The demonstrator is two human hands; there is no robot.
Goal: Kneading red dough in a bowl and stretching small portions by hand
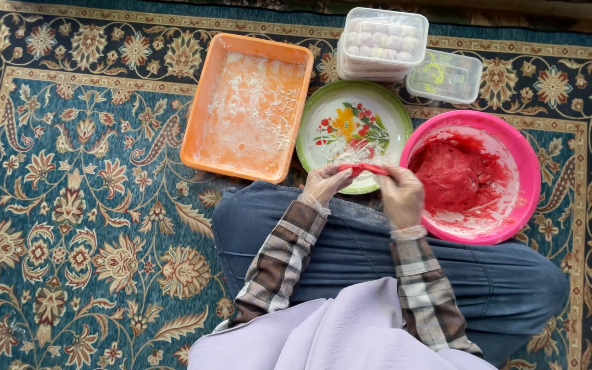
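Stretching a strip of red dough point(364, 168) between pinching gloved fingers, the left hand point(325, 183) and right hand point(401, 195) work over the floral plate point(323, 120), seemingly so scraps land there; pink bowl point(530, 171) beside.

Soft, even daylight falls over everything in front of me, bright but not harsh. Shadows are faint, just a thin dark edge beside the orange tray point(200, 116). The clear plastic boxes point(383, 41) show mild glare. Focus is sharp throughout, with slight stretching toward the corners.
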